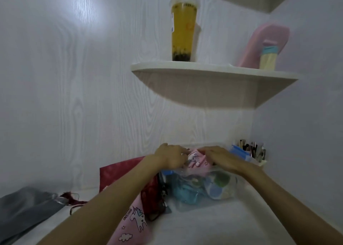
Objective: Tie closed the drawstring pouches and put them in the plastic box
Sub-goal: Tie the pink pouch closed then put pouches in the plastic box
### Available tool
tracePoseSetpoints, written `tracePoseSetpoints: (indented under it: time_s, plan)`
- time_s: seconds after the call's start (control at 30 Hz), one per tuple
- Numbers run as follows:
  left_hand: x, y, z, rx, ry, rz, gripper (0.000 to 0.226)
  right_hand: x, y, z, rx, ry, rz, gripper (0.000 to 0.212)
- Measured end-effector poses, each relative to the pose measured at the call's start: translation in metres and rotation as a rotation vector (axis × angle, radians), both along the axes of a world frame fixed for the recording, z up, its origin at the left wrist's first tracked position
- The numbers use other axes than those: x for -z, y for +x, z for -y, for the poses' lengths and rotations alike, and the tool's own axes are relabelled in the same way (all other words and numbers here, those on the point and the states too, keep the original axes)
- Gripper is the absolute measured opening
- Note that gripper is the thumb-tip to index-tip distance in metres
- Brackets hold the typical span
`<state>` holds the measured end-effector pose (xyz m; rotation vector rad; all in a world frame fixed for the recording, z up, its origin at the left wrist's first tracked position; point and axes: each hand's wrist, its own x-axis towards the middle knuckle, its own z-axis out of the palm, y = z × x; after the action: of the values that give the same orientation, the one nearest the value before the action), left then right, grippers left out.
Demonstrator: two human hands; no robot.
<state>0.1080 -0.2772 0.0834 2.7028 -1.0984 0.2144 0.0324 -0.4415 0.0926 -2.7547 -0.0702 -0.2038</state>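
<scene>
Both hands press on a pink unicorn pouch (pixel 194 159) at the top of the clear plastic box (pixel 204 194), which stands by the back wall: the left hand (pixel 171 156) and the right hand (pixel 217 156) each have fingers curled onto its cloth. Another pink pouch (pixel 132 224) lies on the white tabletop (pixel 213 226) beside the box, with a dark red pouch (pixel 118 172) behind it and a grey pouch (pixel 24 207) at the left edge.

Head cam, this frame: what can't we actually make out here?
- Pink pouch over the plastic box: cord hidden by left hand and right hand; tied or not, cannot tell.
- Box contents: blurred through the wall.
- Grey pouch: cut by the left edge.
- Brushes: too small.
</scene>
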Motion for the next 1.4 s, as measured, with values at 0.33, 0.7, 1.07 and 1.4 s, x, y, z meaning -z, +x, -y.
tracePoseSetpoints:
  time_s: [0.33,0.7,1.07,1.4]
  plan:
    - [0.011,0.008,-0.012,-0.015,0.083,0.076,0.037,0.002,0.018,-0.014,0.092,0.053,-0.281,0.023]
    - [0.049,-0.02,-0.176,-0.414,-0.169,-0.033,0.022,0.033,0.004,-0.114,-0.072,0.181,0.699,0.025]
    - [0.106,-0.011,-0.228,-0.47,-0.421,-0.31,0.034,0.086,0.056,-0.186,-0.036,-0.386,-0.082,0.048]
    - [0.079,0.012,-0.226,-0.431,-0.446,-0.279,0.024,0.032,0.06,-0.201,-0.412,0.171,0.063,0.009]
